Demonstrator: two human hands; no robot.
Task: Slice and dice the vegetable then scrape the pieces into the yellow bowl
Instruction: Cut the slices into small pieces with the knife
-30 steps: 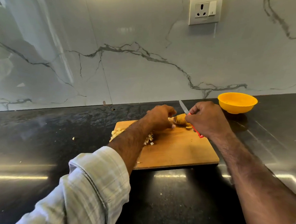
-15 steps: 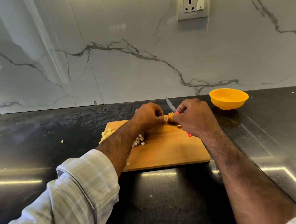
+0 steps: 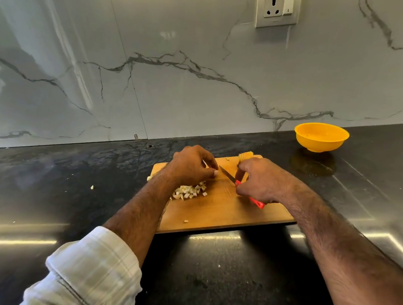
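Note:
A wooden cutting board (image 3: 218, 214) lies on the black counter. On its left part sits a heap of pale diced pieces (image 3: 190, 191). My left hand (image 3: 191, 166) hovers over the heap and pinches a small pale piece at its fingertips. My right hand (image 3: 261, 179) grips a knife with a red handle (image 3: 255, 201); its blade (image 3: 227, 174) points toward my left hand. A sliced brownish vegetable chunk (image 3: 245, 156) shows just behind my right hand at the board's far edge. The yellow bowl (image 3: 321, 137) stands to the far right, apart from the board.
A marble wall with a power socket (image 3: 277, 8) rises right behind the counter. Small scraps lie on the counter at the left (image 3: 91, 187) and one piece on the board's near part (image 3: 186, 221).
My hands have come apart. The left moved left with a small piece in its fingertips, and the right drew the knife back, uncovering the vegetable chunk behind it.

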